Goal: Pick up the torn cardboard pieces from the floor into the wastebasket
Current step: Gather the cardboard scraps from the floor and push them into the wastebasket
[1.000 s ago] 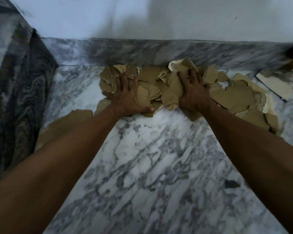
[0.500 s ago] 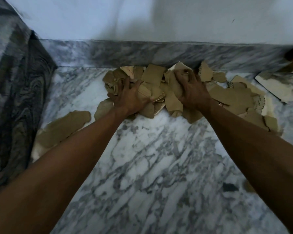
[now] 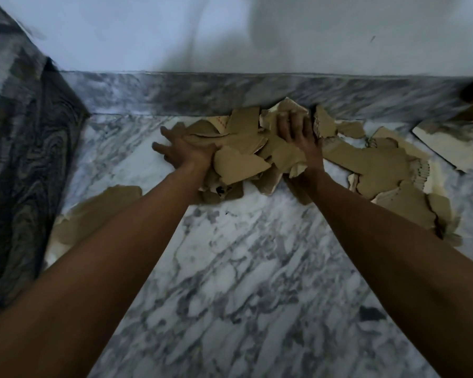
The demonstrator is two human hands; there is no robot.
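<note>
Cardboard bunch now lifted, left hand, right hand squeezing it

No legible text on the cardboard pieces.

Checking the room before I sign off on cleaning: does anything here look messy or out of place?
Yes. Torn cardboard pieces litter the marble floor along the skirting, with a stray piece at the left. The left hand and right hand are bunching a clump between them. No wastebasket is in view.
</note>
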